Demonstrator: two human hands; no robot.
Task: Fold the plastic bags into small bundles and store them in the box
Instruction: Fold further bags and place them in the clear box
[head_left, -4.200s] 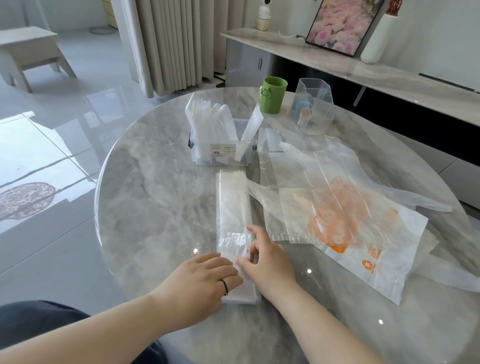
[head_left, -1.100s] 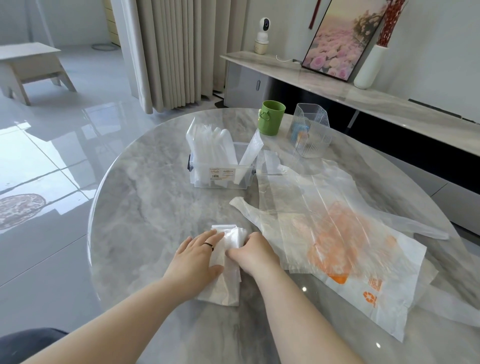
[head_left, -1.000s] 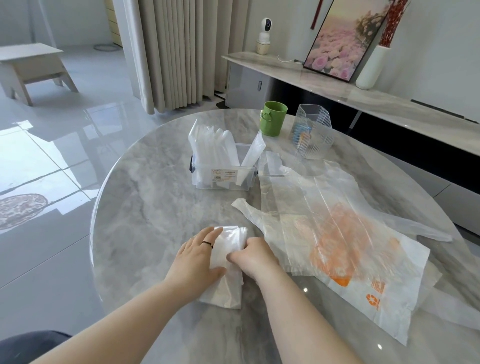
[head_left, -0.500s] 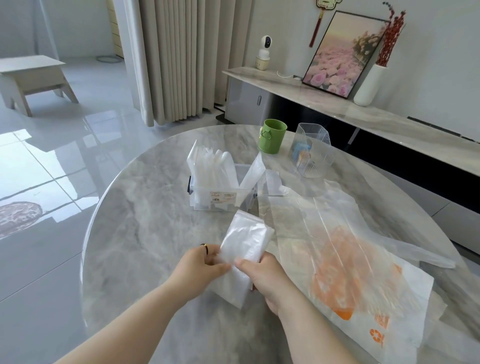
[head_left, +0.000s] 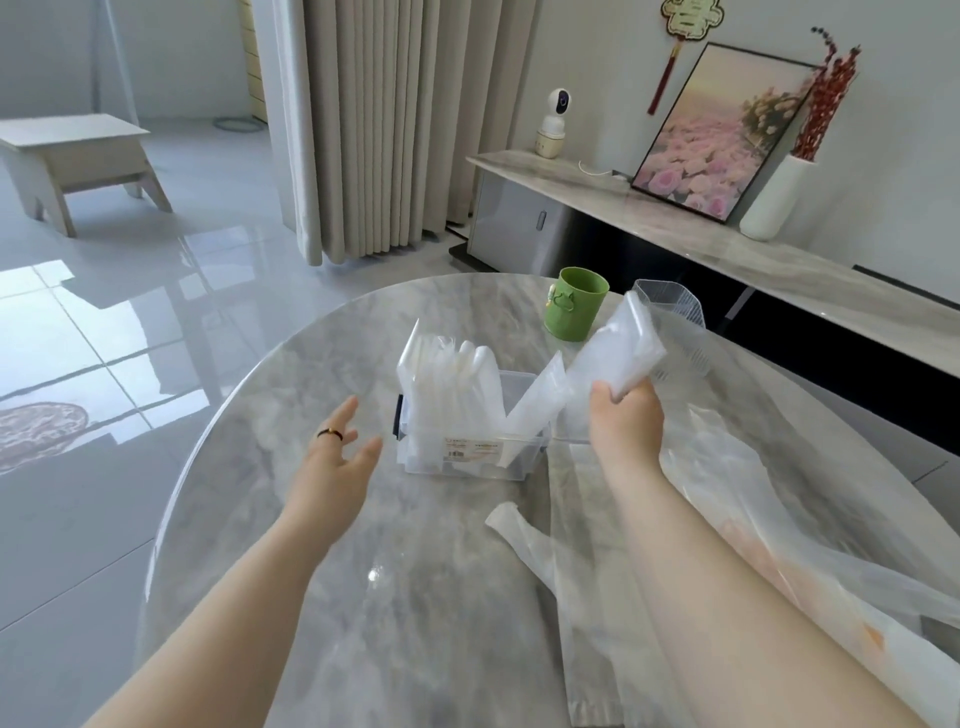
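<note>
The right hand (head_left: 626, 422) grips a folded bag (head_left: 616, 347), raised over the right end of the clear box (head_left: 470, 451), which sits toward the worktop's (head_left: 415, 597) far edge. The box's label (head_left: 474, 448) is too small to read. The left hand (head_left: 336, 463) hovers open, fingers spread, left of the box. Loose bags (head_left: 753, 499) lie along the right edge.

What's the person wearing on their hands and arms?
No sleeves show. The left hand wears a thin dark ring on one finger. The right hand shows no ring, and neither wrist shows a watch or bracelet.
</note>
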